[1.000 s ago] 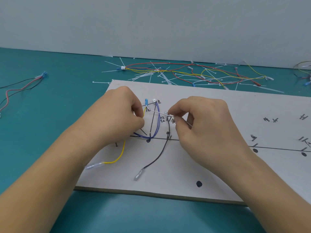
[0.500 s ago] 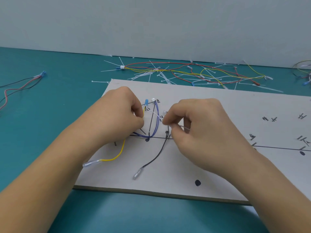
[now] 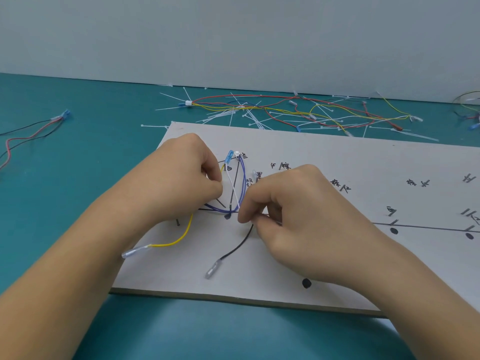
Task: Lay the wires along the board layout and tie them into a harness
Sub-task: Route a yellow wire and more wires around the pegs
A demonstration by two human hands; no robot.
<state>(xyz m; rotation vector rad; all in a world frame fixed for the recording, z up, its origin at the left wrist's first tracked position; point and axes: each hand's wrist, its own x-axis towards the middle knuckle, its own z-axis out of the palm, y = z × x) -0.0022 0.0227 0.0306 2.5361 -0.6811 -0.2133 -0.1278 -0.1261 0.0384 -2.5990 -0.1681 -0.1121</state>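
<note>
Pinching the thin yellow wire (image 3: 179,240) in my curled left fingers (image 3: 210,172), I hold it on the pale grey board (image 3: 337,157). My curled right fingers (image 3: 250,206) pinch a white plastic tie (image 3: 232,185) by the purple wire (image 3: 244,183).

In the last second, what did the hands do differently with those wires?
The right hand, pinching the white wire, slid toward the person, drawing it down beside the blue loop. The left hand stayed, holding the yellow wire; black wire and board unmoved.

Teal tabletop (image 3: 91,165), pale grey wall (image 3: 233,35)
</note>
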